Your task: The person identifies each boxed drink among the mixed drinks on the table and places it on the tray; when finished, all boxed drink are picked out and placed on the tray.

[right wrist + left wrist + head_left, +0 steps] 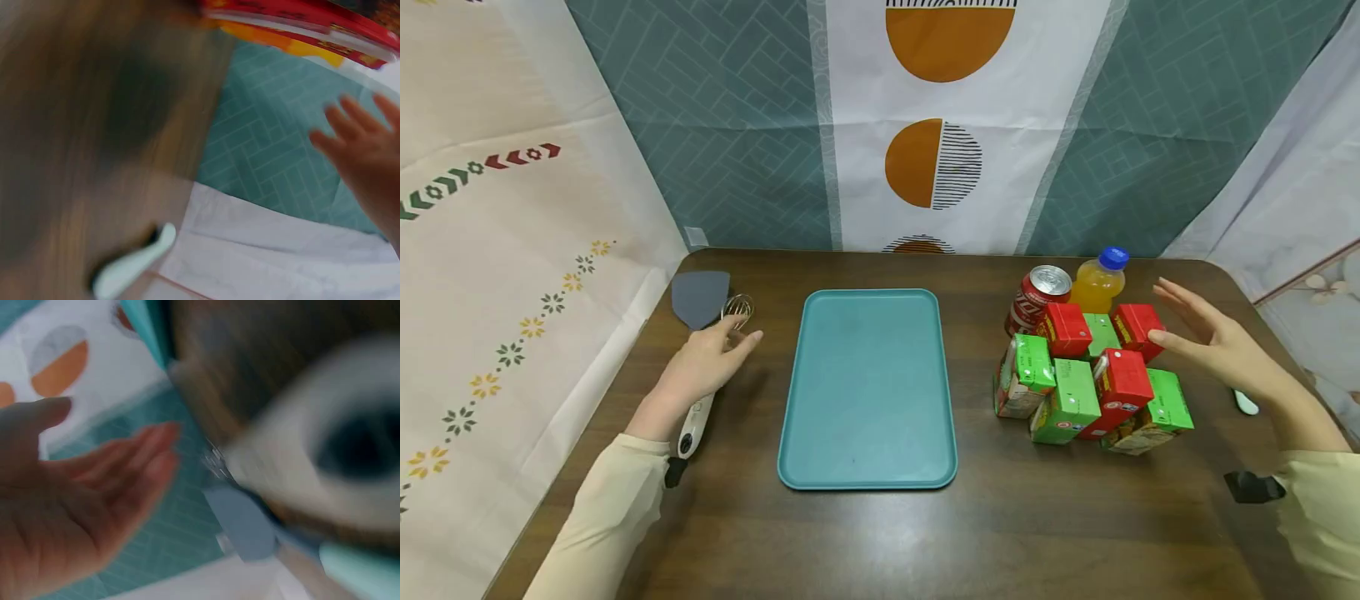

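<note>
My left hand [703, 362] hovers over a whisk [739, 307] with a white handle [695, 429], its fingers loosely extended and holding nothing. Just beyond lies the grey head of a spatula [700, 297]. In the left wrist view the hand [87, 494] has its palm showing, apart from the spatula [240, 522]. On the other side my right hand [1217, 342] is spread beside a red box [1137, 327], thumb close to it; contact is hard to tell. The right wrist view shows the fingers of this hand [369, 156] apart and a red box [300, 19] above.
A teal tray [868, 387] lies mid-table. Several red and green boxes [1067, 400] stand clustered to its right, with a cola can [1037, 296] and an orange drink bottle [1099, 282] behind. A pale utensil [1245, 402] lies partly hidden beneath the right forearm.
</note>
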A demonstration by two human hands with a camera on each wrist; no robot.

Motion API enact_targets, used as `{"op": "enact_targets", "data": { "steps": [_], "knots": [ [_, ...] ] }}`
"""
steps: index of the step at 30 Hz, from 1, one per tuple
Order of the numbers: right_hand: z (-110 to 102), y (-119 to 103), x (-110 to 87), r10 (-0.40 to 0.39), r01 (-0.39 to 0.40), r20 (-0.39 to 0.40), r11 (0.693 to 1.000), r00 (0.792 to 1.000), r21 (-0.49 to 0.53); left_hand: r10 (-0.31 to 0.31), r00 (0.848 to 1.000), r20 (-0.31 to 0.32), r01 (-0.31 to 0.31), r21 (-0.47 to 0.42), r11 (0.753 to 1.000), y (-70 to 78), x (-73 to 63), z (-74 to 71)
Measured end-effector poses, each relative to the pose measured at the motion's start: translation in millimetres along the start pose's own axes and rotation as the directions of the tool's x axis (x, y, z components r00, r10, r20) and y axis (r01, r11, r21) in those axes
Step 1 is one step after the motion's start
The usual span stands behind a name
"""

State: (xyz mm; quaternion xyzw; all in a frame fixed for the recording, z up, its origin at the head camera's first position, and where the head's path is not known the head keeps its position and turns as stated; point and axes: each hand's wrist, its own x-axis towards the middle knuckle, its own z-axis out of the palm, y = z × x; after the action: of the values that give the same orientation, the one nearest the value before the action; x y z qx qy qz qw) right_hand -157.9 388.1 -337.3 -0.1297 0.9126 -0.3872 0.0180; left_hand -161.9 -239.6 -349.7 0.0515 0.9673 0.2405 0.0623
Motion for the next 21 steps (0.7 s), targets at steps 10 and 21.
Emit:
{"op": "enact_targets", "data": {
  "steps": [10, 21],
  "knots": [
    [9.8, 2.4, 11.9, -0.028, 0.003, 0.144, 0.985, 0.989, 0.170, -0.094, 0.972, 0.217, 0.096, 0.004, 0.995, 30.8, 16.8, 36.2],
    [10.9, 15.0, 14.6, -0.159, 0.117, 0.155, 0.961, 0.975, 0.251, -0.047, 0.915, 0.400, 0.106, -0.127, 0.986, 38.5, 28.8, 48.2]
  ]
}}
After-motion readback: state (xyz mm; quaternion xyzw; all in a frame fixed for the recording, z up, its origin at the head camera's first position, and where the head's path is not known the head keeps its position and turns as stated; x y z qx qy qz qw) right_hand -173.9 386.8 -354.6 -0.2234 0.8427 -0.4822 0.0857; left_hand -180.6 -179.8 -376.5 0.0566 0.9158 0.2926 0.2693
